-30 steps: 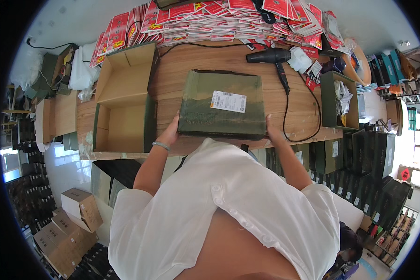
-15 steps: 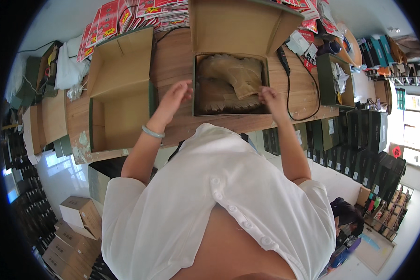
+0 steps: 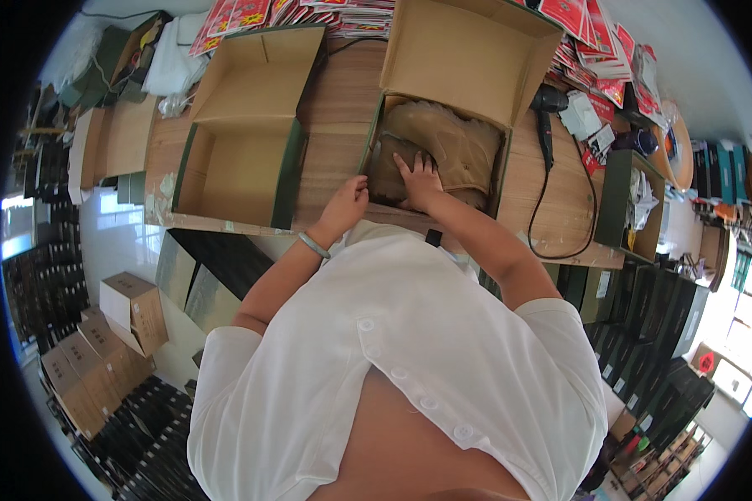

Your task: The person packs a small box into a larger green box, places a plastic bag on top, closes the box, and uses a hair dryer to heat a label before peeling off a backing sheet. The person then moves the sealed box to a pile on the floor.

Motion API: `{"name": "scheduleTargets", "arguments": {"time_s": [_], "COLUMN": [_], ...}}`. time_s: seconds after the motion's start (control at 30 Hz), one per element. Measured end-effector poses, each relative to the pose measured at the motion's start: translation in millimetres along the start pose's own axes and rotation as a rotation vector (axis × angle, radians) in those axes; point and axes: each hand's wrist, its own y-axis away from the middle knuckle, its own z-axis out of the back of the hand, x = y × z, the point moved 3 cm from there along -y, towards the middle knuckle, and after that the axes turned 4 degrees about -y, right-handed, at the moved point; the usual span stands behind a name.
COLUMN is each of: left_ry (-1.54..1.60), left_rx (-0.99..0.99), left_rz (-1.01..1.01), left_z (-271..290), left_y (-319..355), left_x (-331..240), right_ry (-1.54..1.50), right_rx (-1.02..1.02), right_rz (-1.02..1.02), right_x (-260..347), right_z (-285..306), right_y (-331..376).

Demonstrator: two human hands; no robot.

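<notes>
A pair of brown boots (image 3: pixel 464 159) lies in an open shoe box (image 3: pixel 503 171), dark outside and tan inside, its lid (image 3: pixel 468 50) tipped back. My right hand (image 3: pixel 422 184) presses on the boots with its fingers spread, palm down, covering part of them. At the box's near left corner is my left hand (image 3: pixel 347 204), its fingers curled in. Whether those fingers pinch the box wall or only rest beside it, I cannot make out. A bracelet (image 3: pixel 314 245) circles my left wrist.
A second open box (image 3: pixel 234 171) with nothing in it stands to the left on the wooden table (image 3: pixel 342 92). Red printed packets (image 3: pixel 368 17) pile along the back. Rightward lie a black hair dryer (image 3: pixel 546 125) with its cord and a green box (image 3: pixel 618 196) of paper.
My right hand has moved from the box's right edge onto the boots and spread its fingers. My left hand has come rightward to the box's left corner. The whole view has shifted.
</notes>
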Motion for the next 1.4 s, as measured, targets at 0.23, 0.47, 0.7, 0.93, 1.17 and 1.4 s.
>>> {"name": "scheduleTargets", "arguments": {"time_s": [0.23, 0.47, 0.7, 0.93, 1.17, 1.4], "left_ry": [-0.176, -0.26, 0.459, 0.137, 0.206, 0.461], "left_rx": [-0.23, -0.135, 0.094, 0.256, 0.132, -0.052], "left_rz": [-0.012, 0.258, 0.688, 0.431, 0.345, -0.073], "left_z": [-18.5, -22.2, -50.8, -120.8, -105.5, 28.8], "left_y": [6.0, -29.1, -62.6, -67.2, -70.1, -23.3], "left_x": [-4.8, 5.5, -20.1, -15.5, -35.1, -128.8], "right_ry": [-0.154, -0.436, -0.662, -0.828, -0.829, -0.897], "right_rx": [-0.066, -0.114, -0.09, -0.136, -0.141, -0.171], "right_rz": [0.248, 0.213, 0.266, 0.215, 0.233, 0.272], "right_x": [-33.2, -54.8, -97.5, -124.0, -133.3, -128.4], "right_z": [-7.9, 35.7, 73.0, 65.8, 69.2, 61.6], "right_y": [3.3, 22.4, 46.5, 84.1, 94.9, 90.6]}}
